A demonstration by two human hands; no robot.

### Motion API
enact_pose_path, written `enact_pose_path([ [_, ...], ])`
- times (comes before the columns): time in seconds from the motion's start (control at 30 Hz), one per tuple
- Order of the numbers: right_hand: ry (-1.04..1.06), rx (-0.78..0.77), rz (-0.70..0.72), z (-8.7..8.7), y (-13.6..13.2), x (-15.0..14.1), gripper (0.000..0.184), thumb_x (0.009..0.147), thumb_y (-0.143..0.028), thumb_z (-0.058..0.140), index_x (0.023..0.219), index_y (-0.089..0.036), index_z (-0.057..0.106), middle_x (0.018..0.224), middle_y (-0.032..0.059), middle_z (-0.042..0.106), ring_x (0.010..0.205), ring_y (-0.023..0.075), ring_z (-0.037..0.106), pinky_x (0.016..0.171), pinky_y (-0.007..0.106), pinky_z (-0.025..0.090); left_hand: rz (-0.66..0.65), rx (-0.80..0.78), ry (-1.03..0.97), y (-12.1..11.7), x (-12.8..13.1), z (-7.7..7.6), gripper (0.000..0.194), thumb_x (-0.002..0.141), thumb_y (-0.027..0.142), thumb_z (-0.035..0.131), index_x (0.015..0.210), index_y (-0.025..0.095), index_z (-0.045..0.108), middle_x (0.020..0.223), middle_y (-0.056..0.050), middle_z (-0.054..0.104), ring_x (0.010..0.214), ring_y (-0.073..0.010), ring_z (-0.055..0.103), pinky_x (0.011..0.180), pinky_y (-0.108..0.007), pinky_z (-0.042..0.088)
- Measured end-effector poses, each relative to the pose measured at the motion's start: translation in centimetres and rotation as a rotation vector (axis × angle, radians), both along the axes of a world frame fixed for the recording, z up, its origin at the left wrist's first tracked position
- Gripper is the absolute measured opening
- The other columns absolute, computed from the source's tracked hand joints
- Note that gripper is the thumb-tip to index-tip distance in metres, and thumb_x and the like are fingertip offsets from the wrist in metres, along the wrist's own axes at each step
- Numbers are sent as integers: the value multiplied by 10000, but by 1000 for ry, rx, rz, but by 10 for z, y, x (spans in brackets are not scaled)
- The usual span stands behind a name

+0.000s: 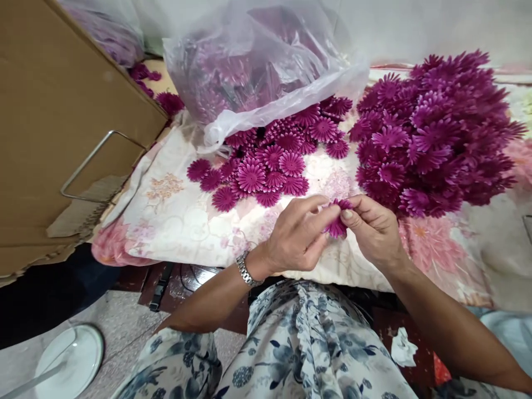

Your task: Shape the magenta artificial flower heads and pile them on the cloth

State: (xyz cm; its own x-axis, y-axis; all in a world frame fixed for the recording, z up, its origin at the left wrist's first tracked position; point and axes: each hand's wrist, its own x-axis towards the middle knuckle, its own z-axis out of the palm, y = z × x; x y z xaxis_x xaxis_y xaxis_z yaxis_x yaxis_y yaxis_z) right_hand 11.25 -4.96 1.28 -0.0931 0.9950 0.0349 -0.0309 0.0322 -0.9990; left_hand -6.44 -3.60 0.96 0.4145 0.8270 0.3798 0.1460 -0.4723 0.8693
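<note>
Between both hands, over the front of the cloth-covered table, is a purple artificial flower (336,226). My left hand (297,233), with a metal watch at the wrist, grips it from the left with closed fingers. From the right, the thumb and forefinger of my right hand (372,230) pinch its edge. Fingers hide part of the petals. Just beyond my left hand lies a spread of flat purple flower heads (253,174), spilling from a clear plastic bag (270,61). A tall heap of fuller purple flowers (436,136) stands beyond my right hand.
A cardboard box (62,111) with a metal handle borders the left side. Under everything is a floral tablecloth (166,221). A white round object (70,360) is on the floor at lower left, and crumpled white paper (403,348) lies below the table at right.
</note>
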Motion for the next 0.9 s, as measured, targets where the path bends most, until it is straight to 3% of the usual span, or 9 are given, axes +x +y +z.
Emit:
enact_pose_path([
  [0.1,-139,61,-77,-1,-13,9,156,853,-350,597,848,-195,613,641,-33,581,515,83,492,470,219,413,-64,-394,-348,-8,19,-3,550,778,389,627,1283,207,510,1262,-116,562,1135,-231,542,970,-374,450],
  [0.2,-322,200,-132,-4,-19,12,134,884,-328,545,912,-214,609,697,-23,621,534,91,537,489,226,439,-213,-803,-575,-14,44,-4,467,834,458,559,1222,199,565,1211,-104,606,1120,-217,574,972,-342,458],
  [0.3,-621,413,-225,-9,-21,14,93,897,-258,509,915,-217,590,719,-14,652,538,92,577,513,218,446,-94,-854,-667,-20,71,-3,345,852,413,565,1118,202,632,1139,-69,651,1118,-181,579,1012,-310,423],
  [0.4,-897,520,-319,-13,-25,20,121,915,-257,464,963,-201,560,749,21,677,575,126,621,525,238,450,30,-847,-680,-23,89,-2,298,815,382,618,1046,198,655,1072,-50,676,1062,-167,596,983,-298,438],
  [0.53,-1008,558,-330,-10,-39,38,248,896,-273,523,1123,-174,512,884,69,704,710,160,671,610,254,493,52,-830,-669,-20,92,2,212,776,358,660,901,187,656,887,-32,679,841,-138,631,807,-277,506],
  [0.6,-1035,601,-339,-6,-49,49,220,879,-230,549,1093,-177,535,857,60,707,683,147,656,618,252,487,11,-869,-655,-17,91,4,197,778,365,663,831,178,633,757,-11,640,697,-116,609,696,-267,514],
  [0.67,-1065,635,-355,-2,-60,59,127,872,-180,540,996,-175,568,771,49,697,643,144,633,611,258,475,-21,-911,-621,-15,91,6,233,783,395,660,763,167,613,658,5,578,580,-89,548,574,-233,479],
  [0.77,-1105,640,-355,2,-77,72,78,867,-149,519,906,-177,581,681,39,668,633,152,621,616,270,474,31,-936,-556,-13,97,7,466,801,505,613,529,151,478,494,27,411,412,-47,370,387,-189,273],
  [0.9,-1241,606,-485,12,-98,103,105,861,-153,528,934,-206,581,694,28,662,651,157,612,639,285,479,55,-967,-519,-6,108,10,669,820,617,509,395,160,270,379,42,211,332,-41,242,362,-211,169],
])
